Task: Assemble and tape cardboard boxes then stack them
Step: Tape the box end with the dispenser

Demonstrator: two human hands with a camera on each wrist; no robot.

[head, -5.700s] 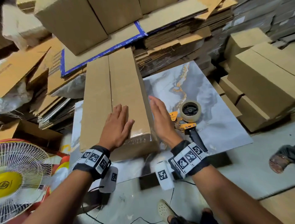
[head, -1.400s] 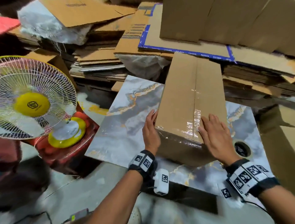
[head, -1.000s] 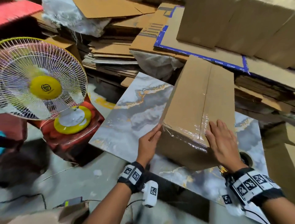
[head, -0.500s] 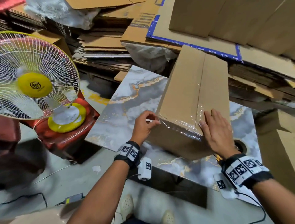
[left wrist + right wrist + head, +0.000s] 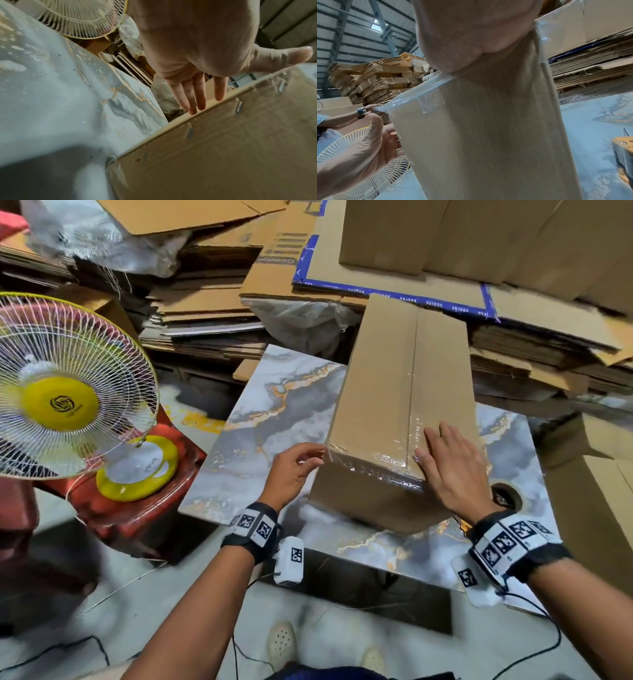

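One long cardboard box lies on a grey marble-patterned slab, its near end lifted and jutting toward the slab's front edge, its far end reaching the heap of flattened cartons behind. Clear tape runs along the single centre seam of the two top flaps and wraps over the near edge. Two hands work that end. The right hand lies flat, fingers straight and together, palm pressing the taped top at the near right corner. The left hand sits at the near left corner; its fingers are loosely extended along the box's left side, the thumb by the taped corner, and nothing is clasped in it. In the left wrist view four metal staples show along the box's side edge.

One table fan with a yellow hub stands to the left on a red stool, just beside the slab's left edge. One tape dispenser, orange with a serrated blade, rests on the slab at the right, close to the box; only its roll shows in the head view. Bare slab lies open to the left of the box, between it and the fan. Three assembled boxes stand at the top right. A second person's arm appears at the left in the right wrist view.
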